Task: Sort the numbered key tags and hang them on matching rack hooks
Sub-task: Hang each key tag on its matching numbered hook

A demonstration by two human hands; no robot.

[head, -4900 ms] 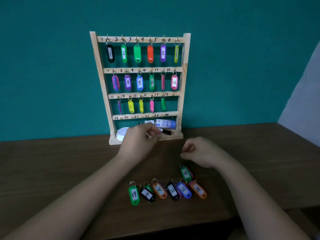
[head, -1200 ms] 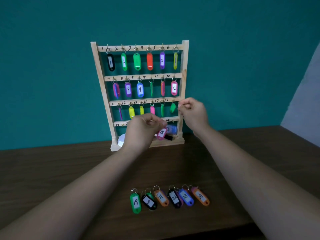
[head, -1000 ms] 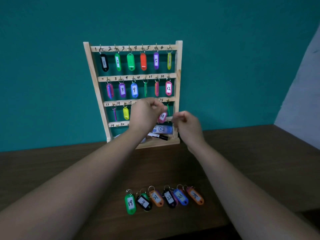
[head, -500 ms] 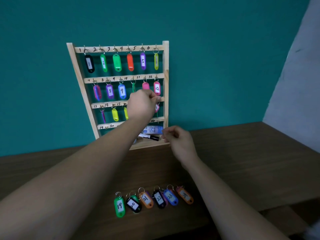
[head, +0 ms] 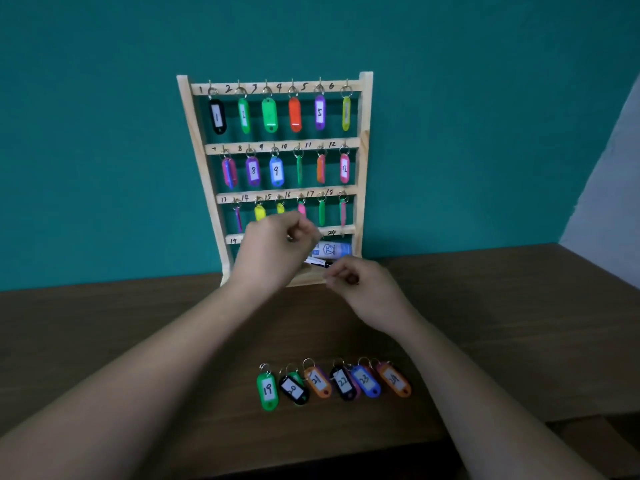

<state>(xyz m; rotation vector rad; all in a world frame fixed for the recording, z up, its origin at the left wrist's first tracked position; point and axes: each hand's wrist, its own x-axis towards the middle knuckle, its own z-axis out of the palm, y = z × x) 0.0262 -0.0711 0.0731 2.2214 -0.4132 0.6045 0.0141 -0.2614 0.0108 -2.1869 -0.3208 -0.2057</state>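
Observation:
A wooden rack [head: 365, 133] stands against the teal wall, its top three rows of hooks full. Pink tag 18 [head: 343, 212] hangs edge-on from the last hook of the third row. The bottom row, marked 19 to 24, is partly hidden behind my left hand [head: 277, 245], which is curled with nothing in it. My right hand [head: 360, 285] hovers near the rack's base, fingers curled and holding nothing. On the table lies a row of tags: green 19 [head: 267, 389], black 20 [head: 294, 389], orange 21 [head: 318, 381], black 22 [head: 343, 382], blue 23 [head: 365, 381] and orange 24 [head: 394, 379].
A blue-and-white bottle [head: 330, 250] and a black marker [head: 317, 262] lie on the rack's base. The dark wooden table [head: 502, 323] ends just below the row of tags. A grey wall [head: 609, 188] rises at the right.
My left hand lifted pink tag 18 to its hook, left it hanging there and dropped back down. My right hand moved from the rack's right post down to its base.

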